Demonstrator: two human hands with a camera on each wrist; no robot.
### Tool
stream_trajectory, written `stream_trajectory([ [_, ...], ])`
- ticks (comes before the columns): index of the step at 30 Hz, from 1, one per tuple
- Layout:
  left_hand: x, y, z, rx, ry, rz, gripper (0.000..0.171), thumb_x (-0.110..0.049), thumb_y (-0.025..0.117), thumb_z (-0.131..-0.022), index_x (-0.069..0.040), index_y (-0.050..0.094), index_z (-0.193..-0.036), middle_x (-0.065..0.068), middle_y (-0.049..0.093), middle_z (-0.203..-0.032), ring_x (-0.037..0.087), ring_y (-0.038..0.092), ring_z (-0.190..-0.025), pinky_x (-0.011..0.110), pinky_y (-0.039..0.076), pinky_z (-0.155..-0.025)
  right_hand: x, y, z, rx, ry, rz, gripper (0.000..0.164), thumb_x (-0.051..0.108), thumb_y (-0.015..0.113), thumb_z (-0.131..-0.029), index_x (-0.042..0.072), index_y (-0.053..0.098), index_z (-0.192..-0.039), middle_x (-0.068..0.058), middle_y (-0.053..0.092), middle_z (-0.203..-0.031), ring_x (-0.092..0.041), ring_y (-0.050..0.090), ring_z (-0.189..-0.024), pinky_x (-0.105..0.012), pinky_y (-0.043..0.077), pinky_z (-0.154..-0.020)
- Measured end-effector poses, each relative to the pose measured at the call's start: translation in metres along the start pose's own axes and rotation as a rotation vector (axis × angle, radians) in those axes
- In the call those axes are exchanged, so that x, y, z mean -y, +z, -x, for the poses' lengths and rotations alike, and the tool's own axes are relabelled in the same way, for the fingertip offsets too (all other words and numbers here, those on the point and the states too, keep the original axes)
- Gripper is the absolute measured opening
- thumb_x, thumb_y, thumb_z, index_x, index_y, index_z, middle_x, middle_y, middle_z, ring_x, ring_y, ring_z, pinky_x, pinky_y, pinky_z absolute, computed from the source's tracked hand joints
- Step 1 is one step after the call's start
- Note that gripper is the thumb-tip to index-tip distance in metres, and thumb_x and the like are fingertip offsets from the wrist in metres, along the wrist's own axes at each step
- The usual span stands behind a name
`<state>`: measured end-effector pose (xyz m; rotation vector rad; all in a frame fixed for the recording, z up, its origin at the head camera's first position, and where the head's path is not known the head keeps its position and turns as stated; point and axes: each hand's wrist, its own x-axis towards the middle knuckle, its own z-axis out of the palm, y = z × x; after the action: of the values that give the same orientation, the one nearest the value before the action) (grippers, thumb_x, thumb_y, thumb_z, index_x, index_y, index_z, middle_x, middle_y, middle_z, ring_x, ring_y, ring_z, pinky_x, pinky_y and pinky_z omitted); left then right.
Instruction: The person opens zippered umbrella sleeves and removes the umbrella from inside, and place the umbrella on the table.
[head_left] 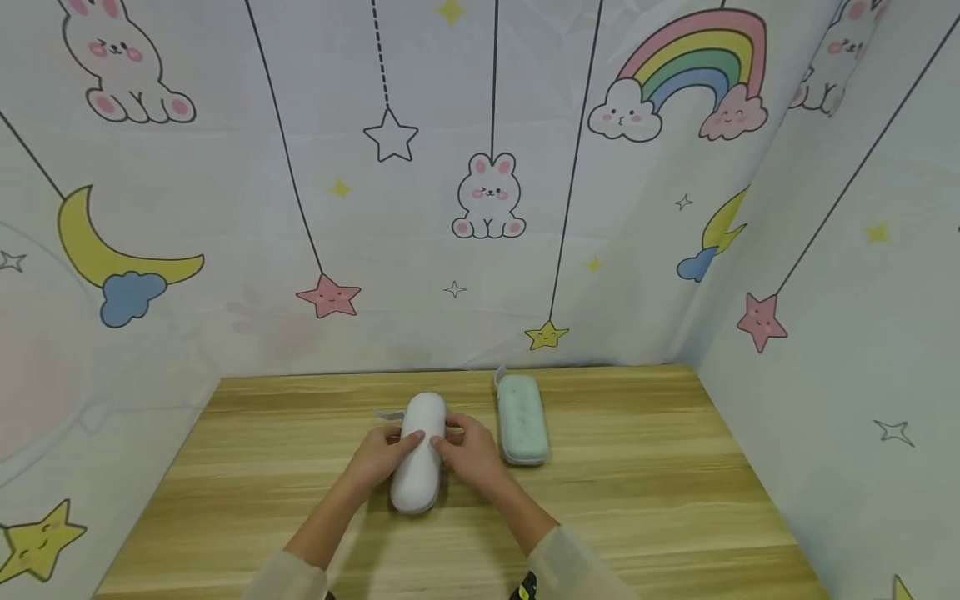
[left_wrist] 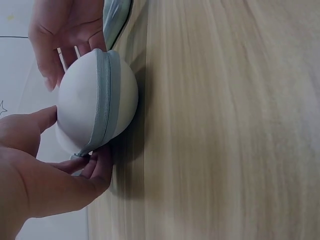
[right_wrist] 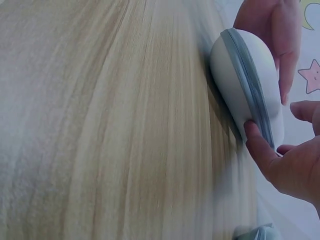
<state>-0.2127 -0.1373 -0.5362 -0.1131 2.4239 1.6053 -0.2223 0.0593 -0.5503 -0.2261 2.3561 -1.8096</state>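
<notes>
A long, rounded white zip case (head_left: 418, 483) lies between both hands, close over the wooden table. A grey-blue zip band (left_wrist: 106, 95) runs round its side, and a grey strap (head_left: 387, 414) sticks out at its left. My left hand (head_left: 377, 458) holds the case from the left, thumb on top and fingers low along the side. From the other side my right hand (head_left: 475, 452) holds it, with a fingertip (right_wrist: 252, 131) against the side by the zip band and the thumb near the top.
A mint green zip case (head_left: 522, 421) with a small loop lies on the wooden table (head_left: 637, 483), right of the white case. Behind the table and along its sides hangs a white cloth (head_left: 420, 333) printed with rabbits, stars and a rainbow.
</notes>
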Motion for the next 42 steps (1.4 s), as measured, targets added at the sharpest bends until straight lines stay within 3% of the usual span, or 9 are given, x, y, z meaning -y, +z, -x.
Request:
stream_trajectory([
  [7, 0.001, -0.001, 0.004, -0.04, -0.016, 0.043, 0.071, -0.04, 0.072, -0.102, 0.013, 0.051, -0.146, 0.026, 0.067, -0.13, 0.037, 0.069, -0.114, 0.053, 0.059, -0.093, -0.002, 0.0, 0.002, -0.019, -0.003, -0.054, 0.047, 0.013, 0.074, -0.101, -0.002, 0.06, -0.142, -0.023, 0.069, -0.128, -0.028, 0.072, -0.108, -0.035, 0.064, -0.074],
  [18, -0.003, 0.002, 0.007, -0.001, 0.022, 0.103, 0.079, -0.044, 0.075, -0.099, 0.002, 0.043, -0.155, 0.031, 0.055, -0.146, 0.047, 0.06, -0.128, 0.062, 0.054, -0.098, -0.001, -0.002, 0.004, -0.053, -0.045, -0.123, 0.044, 0.013, 0.074, -0.101, 0.001, 0.062, -0.141, -0.019, 0.062, -0.141, -0.034, 0.069, -0.115, -0.045, 0.065, -0.077],
  [26, 0.0, 0.006, 0.005, -0.003, 0.043, 0.124, 0.085, -0.049, 0.075, -0.098, -0.004, 0.039, -0.159, 0.027, 0.055, -0.148, 0.041, 0.062, -0.126, 0.061, 0.054, -0.097, 0.004, -0.008, 0.006, -0.053, -0.069, -0.185, 0.045, 0.008, 0.07, -0.102, -0.003, 0.059, -0.144, -0.023, 0.058, -0.145, -0.036, 0.07, -0.113, -0.054, 0.064, -0.077],
  [36, -0.008, 0.005, 0.004, -0.086, 0.106, 0.034, 0.08, -0.046, 0.083, -0.093, -0.005, 0.05, -0.153, 0.02, 0.056, -0.147, 0.039, 0.068, -0.118, 0.057, 0.058, -0.091, 0.008, -0.019, 0.004, -0.033, -0.082, -0.195, 0.04, 0.012, 0.069, -0.103, 0.001, 0.063, -0.14, -0.016, 0.063, -0.141, -0.029, 0.07, -0.111, -0.046, 0.064, -0.08],
  [42, -0.015, 0.006, 0.008, -0.143, 0.185, -0.047, 0.075, -0.036, 0.087, -0.091, -0.007, 0.053, -0.151, 0.017, 0.06, -0.146, 0.04, 0.069, -0.118, 0.058, 0.059, -0.09, 0.011, -0.03, 0.004, -0.062, -0.154, -0.143, 0.038, 0.019, 0.071, -0.104, 0.003, 0.065, -0.138, -0.014, 0.067, -0.133, -0.028, 0.071, -0.109, -0.042, 0.064, -0.081],
])
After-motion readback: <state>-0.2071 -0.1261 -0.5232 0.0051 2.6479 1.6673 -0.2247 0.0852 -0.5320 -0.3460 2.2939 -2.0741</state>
